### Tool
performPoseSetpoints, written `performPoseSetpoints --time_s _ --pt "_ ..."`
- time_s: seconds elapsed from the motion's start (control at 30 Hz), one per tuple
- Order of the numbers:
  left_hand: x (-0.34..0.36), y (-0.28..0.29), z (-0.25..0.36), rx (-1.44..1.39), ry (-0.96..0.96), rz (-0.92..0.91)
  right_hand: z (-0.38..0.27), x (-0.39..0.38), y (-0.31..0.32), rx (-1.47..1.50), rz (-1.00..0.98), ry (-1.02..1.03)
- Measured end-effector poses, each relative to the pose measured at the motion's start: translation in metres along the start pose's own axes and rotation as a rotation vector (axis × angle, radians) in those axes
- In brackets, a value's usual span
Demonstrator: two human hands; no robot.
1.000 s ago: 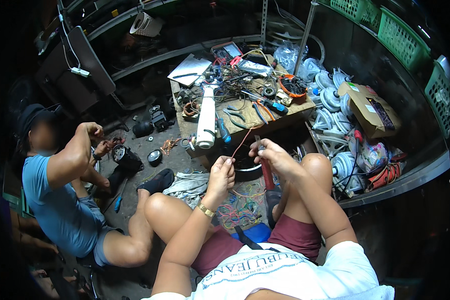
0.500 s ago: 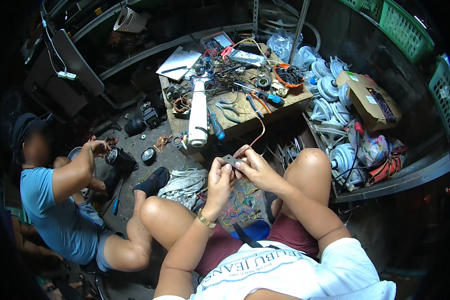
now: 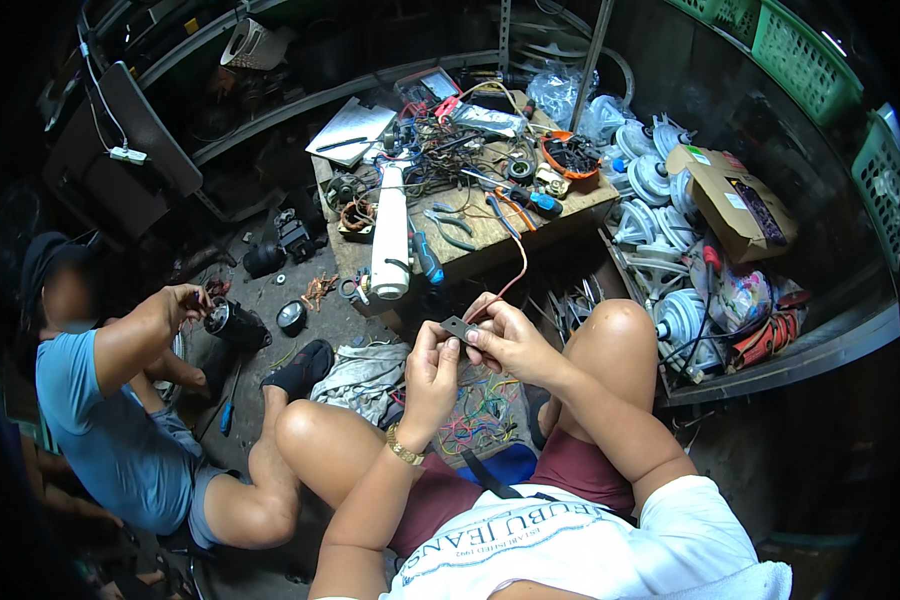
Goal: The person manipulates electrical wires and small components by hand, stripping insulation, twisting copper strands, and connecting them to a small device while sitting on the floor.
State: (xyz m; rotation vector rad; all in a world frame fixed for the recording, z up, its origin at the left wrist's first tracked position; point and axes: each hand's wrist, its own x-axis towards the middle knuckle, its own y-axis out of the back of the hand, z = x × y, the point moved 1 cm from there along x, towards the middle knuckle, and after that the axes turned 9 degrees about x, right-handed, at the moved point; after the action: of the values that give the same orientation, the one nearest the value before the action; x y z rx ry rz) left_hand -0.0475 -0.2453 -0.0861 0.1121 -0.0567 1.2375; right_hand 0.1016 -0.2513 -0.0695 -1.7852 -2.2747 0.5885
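Plate (image 3: 456, 327) is gripped in front of us by our left hand (image 3: 432, 366) and our right hand (image 3: 510, 340) together, its long axis sloping down rightward, and from our right hand the wire (image 3: 520, 267) goes up toward the tabletop (image 3: 354, 258).

Workshop: pliers (image 3: 453, 239), screwdriver (image 3: 428, 260), tangled wires (image 3: 442, 150), workbench (image 3: 470, 260).
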Motion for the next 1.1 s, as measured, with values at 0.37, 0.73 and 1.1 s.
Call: performPoseSetpoints --time_s 0.37,0.73,1.1 --pt "-0.004 0.002 -0.001 0.012 -0.011 0.007 -0.007 -0.002 0.001 0.010 0.027 -0.006" --pt "-0.009 0.005 0.002 0.058 0.035 -0.032 -0.009 -0.005 0.006 0.019 0.029 -0.008" --pt "-0.016 -0.004 0.002 -0.465 0.232 -0.109 -0.010 -0.007 0.011 -0.004 0.055 -0.048"
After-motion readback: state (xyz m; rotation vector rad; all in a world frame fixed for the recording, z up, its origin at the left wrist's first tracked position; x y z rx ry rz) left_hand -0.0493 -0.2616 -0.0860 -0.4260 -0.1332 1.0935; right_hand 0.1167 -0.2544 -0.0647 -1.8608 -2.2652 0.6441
